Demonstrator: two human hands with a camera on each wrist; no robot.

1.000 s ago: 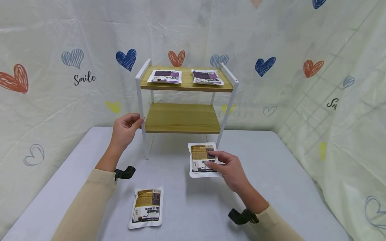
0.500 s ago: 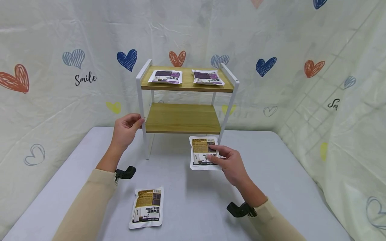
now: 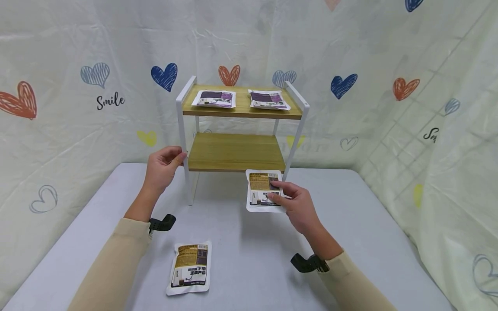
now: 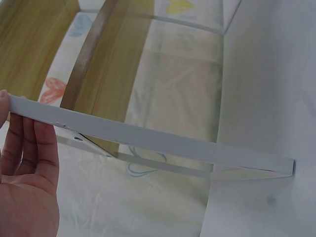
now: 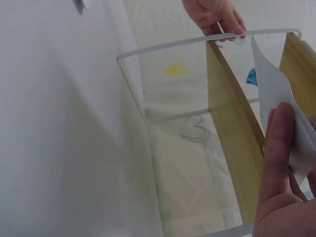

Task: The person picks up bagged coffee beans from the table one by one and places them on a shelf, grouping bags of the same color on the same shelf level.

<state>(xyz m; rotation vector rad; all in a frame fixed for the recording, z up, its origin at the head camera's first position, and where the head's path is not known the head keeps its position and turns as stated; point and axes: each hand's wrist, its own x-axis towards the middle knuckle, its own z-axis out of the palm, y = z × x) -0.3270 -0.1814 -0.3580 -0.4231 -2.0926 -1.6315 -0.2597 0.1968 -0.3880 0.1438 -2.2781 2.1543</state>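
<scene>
A two-tier shelf rack (image 3: pixel 237 151) with wooden boards and a white frame stands on the table. My left hand (image 3: pixel 160 170) pinches its left front leg (image 4: pixel 148 137) beside the lower board, thumb on one side and fingers on the other. Between thumb and fingers of my right hand (image 3: pixel 302 209) is a flat white pouch (image 3: pixel 258 183) with a gold and dark label. It is held raised, its far edge overlapping the lower board's front right corner in the head view. The right wrist view shows its plain white underside (image 5: pixel 274 94) near the boards.
On the upper board (image 3: pixel 242 101) lie two purple-labelled pouches, one left (image 3: pixel 214 99) and one right (image 3: pixel 268 100). Another gold-labelled pouch (image 3: pixel 189 268) lies on the white table (image 3: pixel 330 242) at front left. A heart-printed curtain (image 3: pixel 389 56) encloses the back and sides.
My right hand has lifted the pouch and brought it forward, closer to the lower board. My left hand stays on the rack's leg.
</scene>
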